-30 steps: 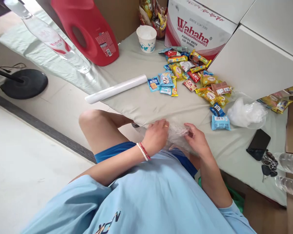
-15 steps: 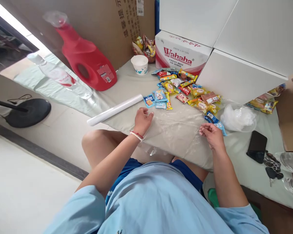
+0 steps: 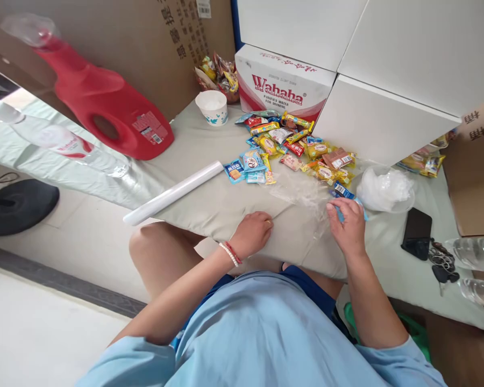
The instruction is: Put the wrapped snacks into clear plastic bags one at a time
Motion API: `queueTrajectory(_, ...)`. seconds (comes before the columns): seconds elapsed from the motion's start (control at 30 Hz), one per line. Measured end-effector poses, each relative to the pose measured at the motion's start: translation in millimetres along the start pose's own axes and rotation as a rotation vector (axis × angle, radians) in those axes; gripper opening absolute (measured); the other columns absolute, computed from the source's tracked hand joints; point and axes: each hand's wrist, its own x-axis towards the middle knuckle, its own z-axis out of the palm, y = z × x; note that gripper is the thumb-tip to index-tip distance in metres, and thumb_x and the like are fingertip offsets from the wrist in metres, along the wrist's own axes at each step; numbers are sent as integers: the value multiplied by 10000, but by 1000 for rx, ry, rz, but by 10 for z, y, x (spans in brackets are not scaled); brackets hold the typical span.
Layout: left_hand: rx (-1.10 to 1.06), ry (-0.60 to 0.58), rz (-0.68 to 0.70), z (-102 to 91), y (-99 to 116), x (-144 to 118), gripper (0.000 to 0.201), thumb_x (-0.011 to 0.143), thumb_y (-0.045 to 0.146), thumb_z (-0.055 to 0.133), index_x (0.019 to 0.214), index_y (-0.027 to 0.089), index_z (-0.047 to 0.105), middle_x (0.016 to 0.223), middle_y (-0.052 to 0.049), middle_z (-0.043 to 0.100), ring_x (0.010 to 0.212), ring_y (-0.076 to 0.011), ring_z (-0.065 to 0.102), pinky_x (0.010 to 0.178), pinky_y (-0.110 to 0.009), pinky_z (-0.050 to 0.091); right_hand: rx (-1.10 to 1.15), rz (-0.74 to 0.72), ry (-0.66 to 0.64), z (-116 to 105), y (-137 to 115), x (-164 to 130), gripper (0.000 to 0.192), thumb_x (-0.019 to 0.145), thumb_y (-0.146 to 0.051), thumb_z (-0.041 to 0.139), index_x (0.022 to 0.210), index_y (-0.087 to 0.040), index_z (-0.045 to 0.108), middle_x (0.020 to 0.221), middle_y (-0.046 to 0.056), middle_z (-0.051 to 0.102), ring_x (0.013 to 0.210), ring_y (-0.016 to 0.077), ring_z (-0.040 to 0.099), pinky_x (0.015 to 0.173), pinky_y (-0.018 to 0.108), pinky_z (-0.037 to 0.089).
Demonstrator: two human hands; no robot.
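Note:
A thin, crinkled sheet of clear plastic film (image 3: 300,191) lies loosely on the cloth-covered table, just in front of the snacks. My right hand (image 3: 348,223) pinches its right side between thumb and fingers, beside a blue snack packet (image 3: 342,190). Lower and to the left, my left hand (image 3: 252,234) rests near the table's front edge, fingers curled downward and apart from the film; nothing shows in it. Several small wrapped snacks (image 3: 292,148) are heaped beyond both hands. To the left, a white plastic roll (image 3: 173,193) lies slantwise at the table's edge.
At the left stand a red jug (image 3: 113,110) and a clear water bottle (image 3: 64,142). A paper cup (image 3: 213,109) sits before a Wahaba-style white carton (image 3: 282,83). Rightward are a bowl of crumpled plastic (image 3: 387,188), a black phone (image 3: 417,234), keys (image 3: 443,263) and bottles (image 3: 474,253).
My left hand has moved down and right, toward the table's front edge. The film, spread between both hands before, now lies bunched farther back. My right hand has barely moved.

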Motion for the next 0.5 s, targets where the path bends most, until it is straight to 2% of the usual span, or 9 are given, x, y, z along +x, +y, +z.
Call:
queueTrajectory(0.1, -32, 4, 1, 76, 0, -35, 256, 963, 181, 494, 995, 187, 747, 1223, -131, 711, 1158, -306, 632, 957, -486, 521, 187, -14, -207, 119, -140, 232, 500, 981, -595, 551, 1300, -228, 668, 1227, 120, 709, 1191, 291, 623, 1065, 507, 462)
queueTrajectory(0.17, -80, 45, -8, 107, 6, -63, 235, 962, 193, 512, 1007, 189, 743, 1236, -132, 703, 1160, -308, 633, 966, -489, 527, 280, 11, -337, 257, -231, 348, 569, 946, -572, 623, 1396, -223, 606, 1116, 95, 738, 1080, 268, 670, 984, 462, 523)
queueTrajectory(0.2, -115, 97, -14, 106, 6, -82, 224, 963, 203, 523, 1020, 190, 739, 1251, -134, 696, 1170, -305, 630, 975, -481, 530, 279, 0, -357, 330, -280, 378, 541, 938, -523, 651, 1384, -218, 618, 1047, 84, 741, 1020, 260, 679, 949, 449, 540)
queueTrajectory(0.23, -156, 175, -23, 88, 7, -108, 215, 968, 215, 532, 1038, 191, 733, 1265, -136, 687, 1183, -298, 626, 987, -469, 530, 252, -38, -348, 398, -333, 383, 466, 945, -452, 652, 1346, -215, 650, 1022, 84, 734, 991, 255, 679, 931, 443, 546)
queueTrajectory(0.3, -234, 408, -59, -16, 30, -187, 203, 987, 240, 536, 1067, 193, 717, 1248, -136, 681, 1176, -274, 627, 997, -438, 530, 172, -185, -319, 511, -442, 317, 313, 977, -286, 574, 1251, -226, 713, 1139, 109, 708, 1045, 250, 662, 934, 434, 547)
queueTrajectory(0.4, -255, 802, -141, -316, 195, -341, 166, 1009, 240, 531, 1036, 211, 692, 1089, -105, 686, 1047, -232, 645, 934, -402, 535, 118, -420, -443, 631, -580, 64, 367, 980, -122, 475, 1167, -281, 749, 1399, 81, 627, 1176, 235, 633, 929, 395, 564)
queueTrajectory(0.43, -236, 891, -144, -421, 290, -379, 150, 1007, 230, 535, 1010, 218, 684, 1042, -93, 679, 1005, -224, 642, 907, -393, 533, 104, -476, -520, 670, -614, -37, 365, 980, -111, 483, 1150, -289, 752, 1425, 65, 620, 1189, 235, 632, 920, 386, 572)
queueTrajectory(0.47, -222, 929, -112, -508, 400, -400, 139, 1001, 219, 539, 985, 222, 677, 1009, -84, 674, 974, -218, 636, 887, -385, 532, 83, -506, -586, 713, -641, -138, 338, 983, -122, 507, 1144, -291, 752, 1416, 56, 633, 1186, 238, 637, 915, 381, 578)
queueTrajectory(0.5, -220, 905, -41, -566, 515, -397, 135, 994, 210, 542, 964, 222, 673, 988, -79, 673, 952, -213, 632, 871, -377, 532, 54, -509, -635, 761, -663, -230, 306, 986, -147, 537, 1161, -286, 745, 1381, 57, 658, 1167, 243, 648, 911, 380, 582)
